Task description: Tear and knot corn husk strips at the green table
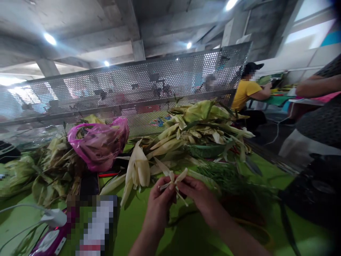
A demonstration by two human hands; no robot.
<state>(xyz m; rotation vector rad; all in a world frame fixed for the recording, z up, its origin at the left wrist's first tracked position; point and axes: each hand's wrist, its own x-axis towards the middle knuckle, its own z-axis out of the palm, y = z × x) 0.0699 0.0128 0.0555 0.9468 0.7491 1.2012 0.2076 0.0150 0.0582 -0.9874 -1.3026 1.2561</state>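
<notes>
My left hand and my right hand meet over the green table, both pinched on a small bundle of pale corn-husk strips whose ends fan upward and sideways. A loose cream husk lies just left of my hands. Behind them is a big pile of corn husks resting on a green basket. Thin green strands lie to the right of my right hand.
A pink plastic bag sits among more husks at left. A white charger and cable lie at the front left. A perforated metal screen backs the table. A person in yellow sits beyond; another person's arm is at right.
</notes>
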